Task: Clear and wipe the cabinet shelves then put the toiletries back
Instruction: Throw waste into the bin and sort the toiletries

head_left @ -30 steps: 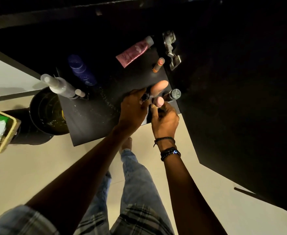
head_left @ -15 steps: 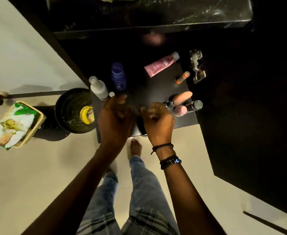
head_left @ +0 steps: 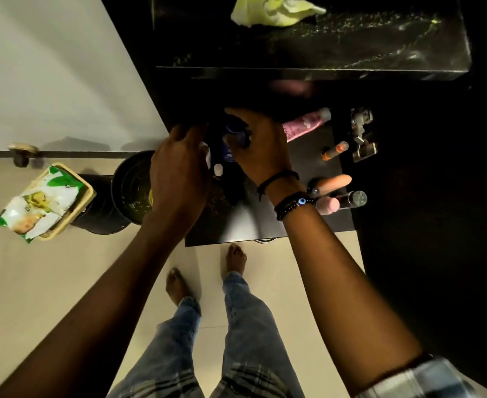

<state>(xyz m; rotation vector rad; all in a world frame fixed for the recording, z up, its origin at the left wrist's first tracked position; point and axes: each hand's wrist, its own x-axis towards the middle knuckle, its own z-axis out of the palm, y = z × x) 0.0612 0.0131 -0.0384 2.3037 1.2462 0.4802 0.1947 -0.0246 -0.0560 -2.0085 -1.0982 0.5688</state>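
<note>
At frame centre a blue bottle [head_left: 231, 146] is being gripped by the curled right hand [head_left: 262, 152], a white bottle [head_left: 217, 169] is being covered by the left hand [head_left: 179, 179] (grip unclear), and a pink tube [head_left: 305, 124] is lying on the shelf [head_left: 250, 222], so clearing seems unfinished.

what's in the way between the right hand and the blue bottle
Nothing visible: the right hand grips the blue bottle. The left hand covers the white bottle beside it, and the pink tube lies to the right.

Head view, steeply down, close
</note>
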